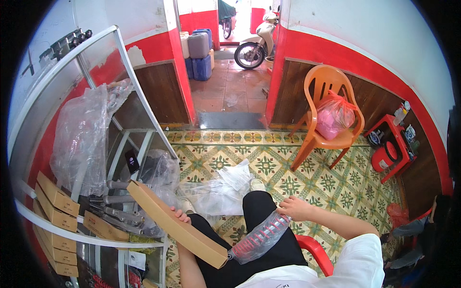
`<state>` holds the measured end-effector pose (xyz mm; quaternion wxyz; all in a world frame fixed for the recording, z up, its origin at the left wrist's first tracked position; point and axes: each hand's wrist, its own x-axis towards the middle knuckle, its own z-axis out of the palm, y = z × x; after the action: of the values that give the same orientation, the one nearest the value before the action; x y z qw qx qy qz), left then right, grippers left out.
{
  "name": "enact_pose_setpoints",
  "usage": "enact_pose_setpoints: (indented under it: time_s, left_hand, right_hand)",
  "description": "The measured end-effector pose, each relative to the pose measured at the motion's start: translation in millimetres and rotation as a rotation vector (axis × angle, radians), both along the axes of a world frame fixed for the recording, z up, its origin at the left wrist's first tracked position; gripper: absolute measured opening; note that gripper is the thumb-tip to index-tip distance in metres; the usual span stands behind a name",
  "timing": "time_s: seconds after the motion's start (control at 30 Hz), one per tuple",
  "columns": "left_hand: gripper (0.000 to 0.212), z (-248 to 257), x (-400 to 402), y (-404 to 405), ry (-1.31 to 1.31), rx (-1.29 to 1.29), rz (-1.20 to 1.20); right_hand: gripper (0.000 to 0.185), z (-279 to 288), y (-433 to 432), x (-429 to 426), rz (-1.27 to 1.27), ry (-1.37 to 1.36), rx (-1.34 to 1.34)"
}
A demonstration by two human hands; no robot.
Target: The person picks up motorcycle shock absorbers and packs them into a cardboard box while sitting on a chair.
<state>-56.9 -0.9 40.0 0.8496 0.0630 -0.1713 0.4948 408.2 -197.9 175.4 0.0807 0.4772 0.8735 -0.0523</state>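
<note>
A long brown cardboard box (180, 226) slants across my left thigh, and my left hand (180, 216) grips it with fingertips over its far edge. Its lower end meets a red coil-spring shock absorber (260, 237) wrapped in clear plastic, which lies over my right thigh. The metal eye at the shock's lower end shows beside the box's end; whether it is inside the box, I cannot tell. At the upper end of the shock, my right hand (296, 208) pinches the plastic wrapping.
To the left, a metal-framed rack (144, 97) bears stacked cardboard boxes (61, 230), fork tubes (120, 199) and a phone (132, 161). Plastic wrapping (219, 198) lies on the tiled floor. An orange chair (329, 142) holds a pink bag (335, 117); a red stool (387, 124) stands right.
</note>
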Motion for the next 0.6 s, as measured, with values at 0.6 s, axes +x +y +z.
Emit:
enact_pose_setpoints:
  time_s: [0.6]
  left_hand:
    - [0.054,24,23,-8,0.269,-0.084,0.056]
  right_hand:
    - [0.051,-40,8,-169,0.210,0.183,-0.117]
